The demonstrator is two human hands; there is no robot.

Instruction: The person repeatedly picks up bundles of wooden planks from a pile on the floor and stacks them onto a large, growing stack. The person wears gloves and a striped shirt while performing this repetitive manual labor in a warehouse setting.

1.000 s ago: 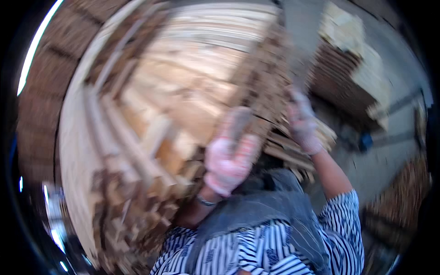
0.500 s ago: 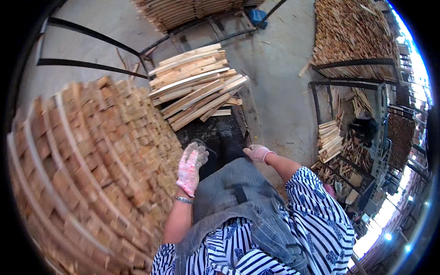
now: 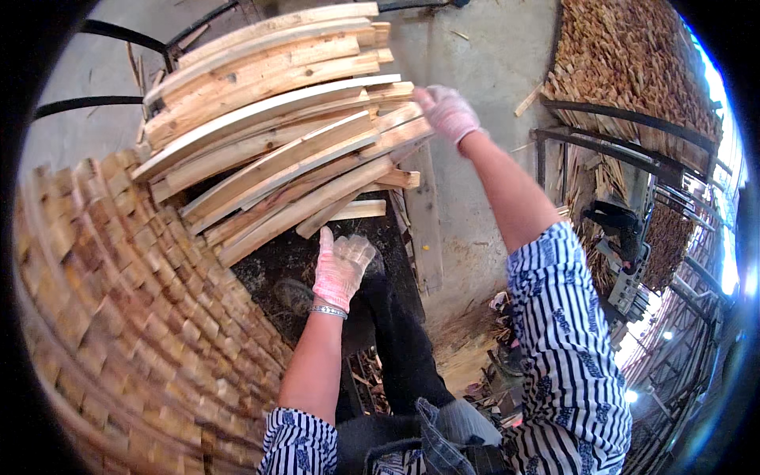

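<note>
A loose pile of pale wooden boards lies in front of me on a dark platform, some boards slanting across others. My right hand, in a pinkish-white knit glove, reaches to the right-hand ends of the boards. Its fingers are stretched toward them, slightly blurred; whether they touch the wood I cannot tell. Just below the near edge of the pile, my left hand hovers in a matching glove, thumb apart from the fingers, nothing visible in it. Closest to it is a short board.
A tall, tight stack of timber rises on my left. Dark metal frames and another big wood stack stand at the far right. A person in dark clothes is beyond, near machinery. Wood scraps litter the floor near my right side.
I have leaned closer to the board pile, which looks larger. My right hand has moved forward from near my waist to the board ends; my left hand is now just below the pile.
</note>
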